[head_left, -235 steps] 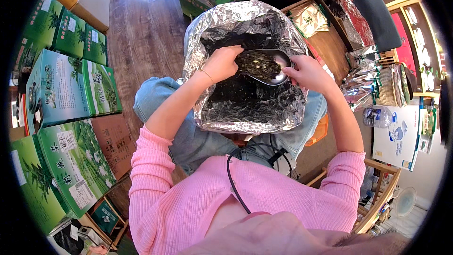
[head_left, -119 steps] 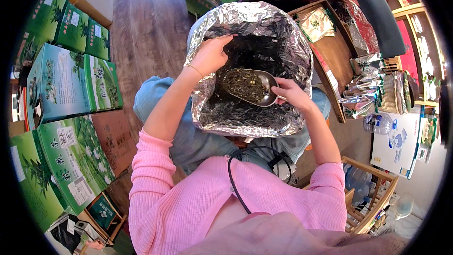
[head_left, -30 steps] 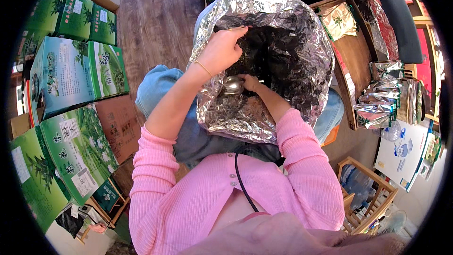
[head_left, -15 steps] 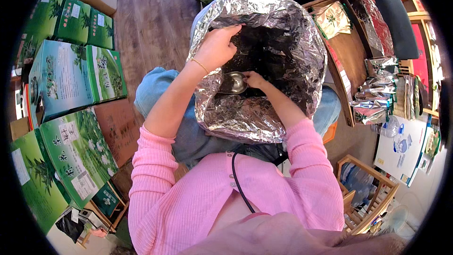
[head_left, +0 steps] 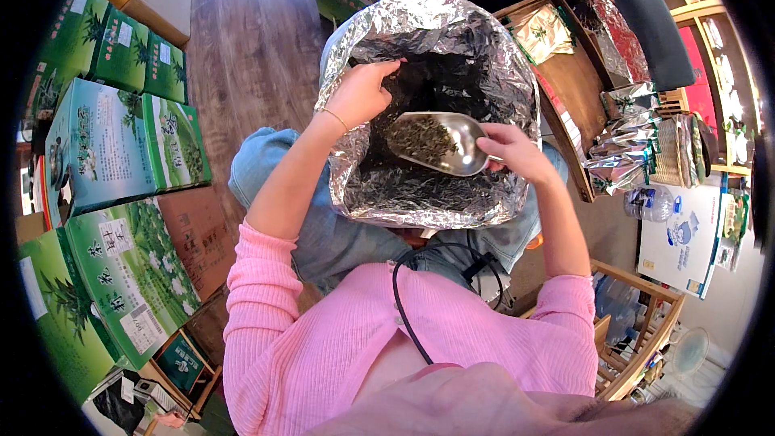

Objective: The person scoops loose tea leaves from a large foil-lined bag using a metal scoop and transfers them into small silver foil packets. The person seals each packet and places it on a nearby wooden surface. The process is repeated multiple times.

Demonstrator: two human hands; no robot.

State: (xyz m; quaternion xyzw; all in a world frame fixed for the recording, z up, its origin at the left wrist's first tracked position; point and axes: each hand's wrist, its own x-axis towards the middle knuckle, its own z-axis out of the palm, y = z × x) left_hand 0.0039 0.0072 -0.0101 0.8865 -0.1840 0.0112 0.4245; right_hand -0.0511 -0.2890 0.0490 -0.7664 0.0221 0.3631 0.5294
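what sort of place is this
Perhaps a small tea shop or its storeroom: stacked green boxes printed with plants, silvery packets on the right, and a metal scoop of dry leaves in the right hand.

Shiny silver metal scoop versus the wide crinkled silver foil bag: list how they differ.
Surface: the shiny silver metal scoop is smooth; the crinkled silver foil bag is creased all over.
Size: the scoop is much smaller; the bag's mouth is far wider than it.
Handling: the right hand grips the scoop by its handle; the left hand is at the bag's left rim.
Shared: both are silvery, reflective and open-topped.
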